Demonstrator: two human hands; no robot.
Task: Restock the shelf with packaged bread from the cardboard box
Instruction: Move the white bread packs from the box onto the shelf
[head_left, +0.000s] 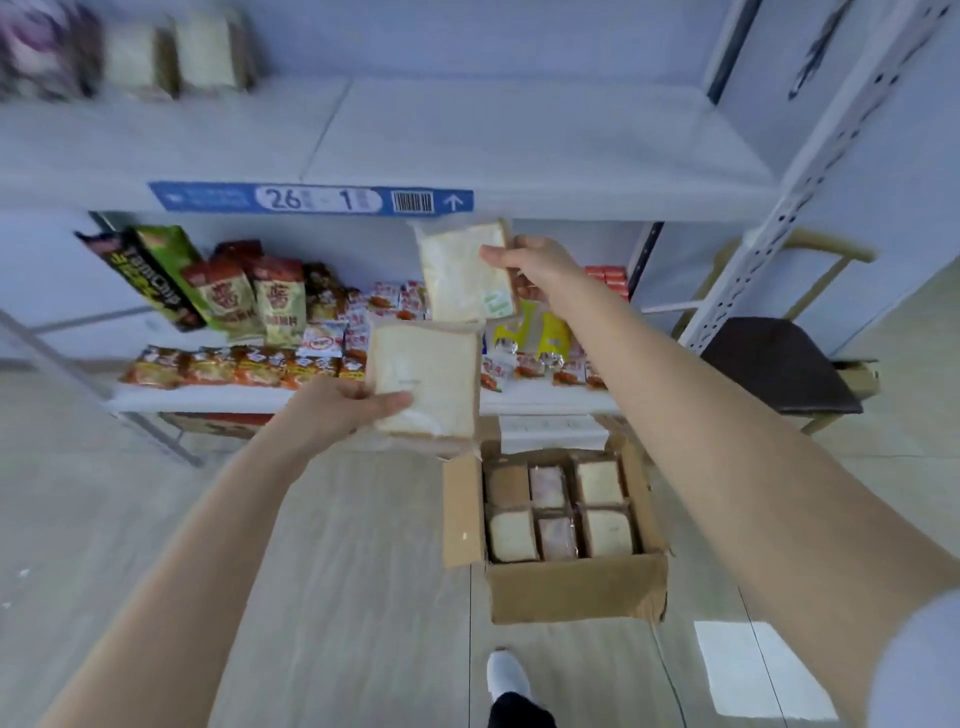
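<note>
My left hand (332, 410) grips a clear pack of white sliced bread (426, 379) by its lower left corner, held in front of the lower shelf. Higher up, my right hand (535, 265) holds a second bread pack (462, 270) with a green label, just below the upper shelf's front edge (571, 202). An open cardboard box (571, 587) stands on the floor below, with several bread packs (597, 483) upright inside. Two bread packs (171, 57) stand blurred at the far left of the upper shelf.
The upper shelf carries a blue label strip (311, 200) marked 26-1. The lower shelf (208, 397) is crowded with snack bags (244, 301) and small packets. A white perforated upright (810, 171) and a dark chair (774, 364) stand to the right. My shoe (506, 673) is near the box.
</note>
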